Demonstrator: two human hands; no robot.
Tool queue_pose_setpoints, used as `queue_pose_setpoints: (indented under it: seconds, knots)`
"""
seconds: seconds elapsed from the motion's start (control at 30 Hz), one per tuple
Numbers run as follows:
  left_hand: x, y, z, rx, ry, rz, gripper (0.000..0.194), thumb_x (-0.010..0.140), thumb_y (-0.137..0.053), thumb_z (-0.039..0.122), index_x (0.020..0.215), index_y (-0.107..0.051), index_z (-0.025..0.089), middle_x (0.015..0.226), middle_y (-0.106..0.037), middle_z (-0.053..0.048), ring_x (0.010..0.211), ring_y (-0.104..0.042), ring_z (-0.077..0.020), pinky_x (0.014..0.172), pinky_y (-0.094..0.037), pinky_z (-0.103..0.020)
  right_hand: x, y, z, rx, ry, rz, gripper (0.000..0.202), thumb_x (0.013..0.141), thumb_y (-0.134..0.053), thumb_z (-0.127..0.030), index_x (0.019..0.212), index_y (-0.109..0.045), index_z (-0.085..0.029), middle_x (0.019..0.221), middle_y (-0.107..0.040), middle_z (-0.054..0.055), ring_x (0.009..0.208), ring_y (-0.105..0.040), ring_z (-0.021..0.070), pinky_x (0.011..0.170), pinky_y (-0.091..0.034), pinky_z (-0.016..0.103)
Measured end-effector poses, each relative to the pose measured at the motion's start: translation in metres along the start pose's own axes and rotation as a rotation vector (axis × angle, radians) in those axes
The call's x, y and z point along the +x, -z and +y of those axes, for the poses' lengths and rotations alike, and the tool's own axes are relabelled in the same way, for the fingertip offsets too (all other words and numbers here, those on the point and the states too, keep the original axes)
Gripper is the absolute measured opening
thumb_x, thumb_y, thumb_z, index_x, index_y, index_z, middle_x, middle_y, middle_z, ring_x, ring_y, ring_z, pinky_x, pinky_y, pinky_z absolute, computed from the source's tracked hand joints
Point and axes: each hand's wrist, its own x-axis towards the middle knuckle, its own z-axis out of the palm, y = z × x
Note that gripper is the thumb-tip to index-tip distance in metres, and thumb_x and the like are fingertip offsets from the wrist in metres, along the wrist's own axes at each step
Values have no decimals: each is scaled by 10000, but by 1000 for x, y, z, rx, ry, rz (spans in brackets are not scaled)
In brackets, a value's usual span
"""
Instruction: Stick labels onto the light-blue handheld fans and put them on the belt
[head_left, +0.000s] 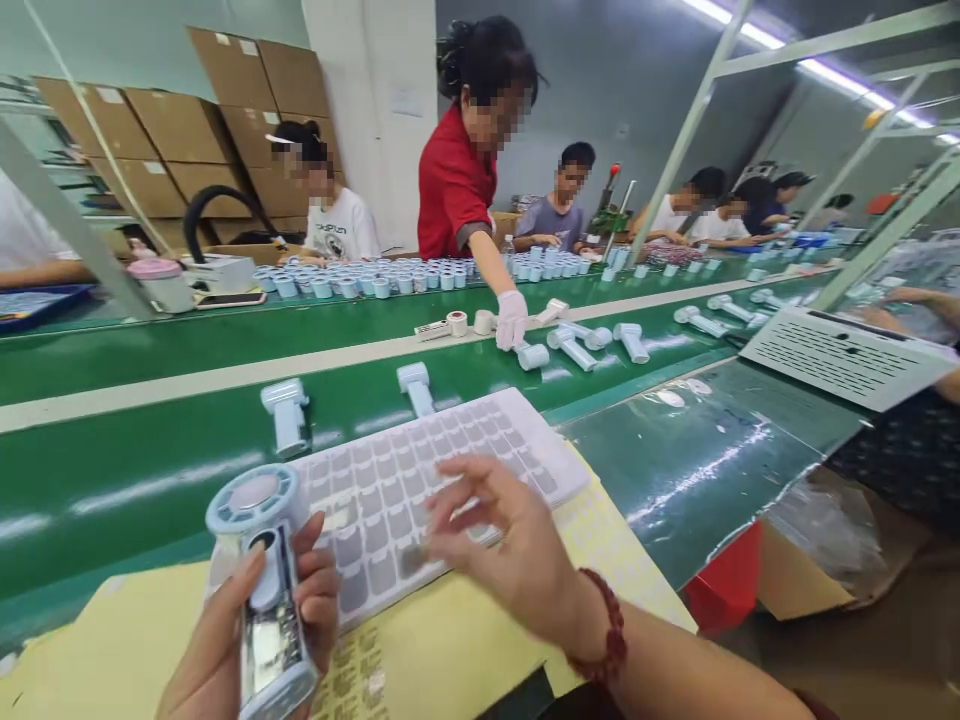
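Observation:
My left hand is wrapped round a light-blue handheld fan, its round head up and its shiny, see-through handle toward me. My right hand hovers over a white sheet bearing rows of grey label-like pieces. Its fingers are curved and apart from the thumb, with some blur at the tips. I make out nothing between them. A red bead bracelet circles the right wrist. Below the sheet lies yellow printed paper. Two more light-blue fans rest just beyond the sheet.
A green conveyor runs across, carrying several light-blue fans. Opposite, a co-worker's gloved hand reaches onto it among the fans. Many small blue-and-white round parts stand along the far side. A white slotted panel is at right.

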Motion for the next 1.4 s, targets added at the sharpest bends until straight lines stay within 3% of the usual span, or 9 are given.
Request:
queue_pose_setpoints:
  seconds: [0.1,0.23,0.67,1.4]
  knots:
    - [-13,-10,-16,-34,-95,69,293,1002,-367,188,999,-642,87,791,-597,-69,510,-604,-82,481,-553,-159,-25,-36,-11,255,-116,-162,513,710,-889,-186,1155,-639,-240,806,-732,-36,1043,-719,191,855,-592,253]
    - [-22,-14,-26,-14,-159,162,192,978,-485,166,902,-658,135,775,-605,-29,563,-614,-86,537,-573,-165,-35,-54,-12,382,-132,-188,549,640,-933,-148,1109,-658,-222,746,-737,-46,1099,-710,209,978,-563,280]
    - [-24,-21,-31,-136,-137,212,146,953,-551,155,827,-620,124,716,-577,-9,528,-588,-88,462,-532,-167,-32,-60,-18,279,-266,-158,571,605,-925,-155,1105,-655,-216,752,-761,-26,1119,-702,234,1045,-531,351]
    - [-21,-13,-31,-118,-156,191,57,910,-613,117,868,-647,136,737,-591,-20,571,-610,-111,498,-554,-199,-32,-63,-15,235,-250,-141,561,613,-912,-132,1110,-670,-232,751,-762,-29,1077,-717,231,1004,-557,333]
